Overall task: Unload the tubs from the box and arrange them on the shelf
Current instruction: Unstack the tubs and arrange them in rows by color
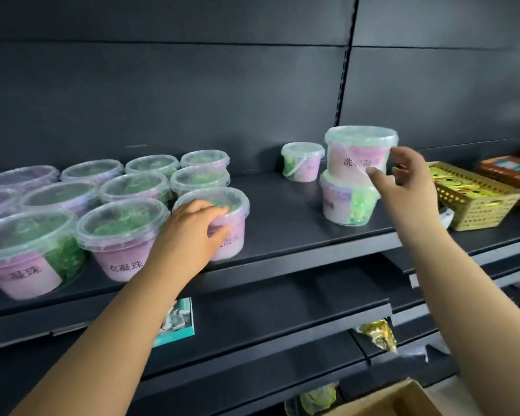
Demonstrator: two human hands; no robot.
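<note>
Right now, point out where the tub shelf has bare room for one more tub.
Widest bare patch: the shelf between the end tub under the left hand and the two-tub stack, in front of the small tub. Crowded: the tub cluster at left, and the gap between stack and yellow basket, where the right hand reaches.

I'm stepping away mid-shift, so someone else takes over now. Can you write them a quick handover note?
Left hand grips the end tub of the front row on the shelf.
Right hand is at the top tub, stacked on another tub; grip unclear.
Done: about a dozen tubs grouped left, a smaller tub behind the stack.
Left: the cardboard box interior is hidden, so remaining tubs unknown.
</note>
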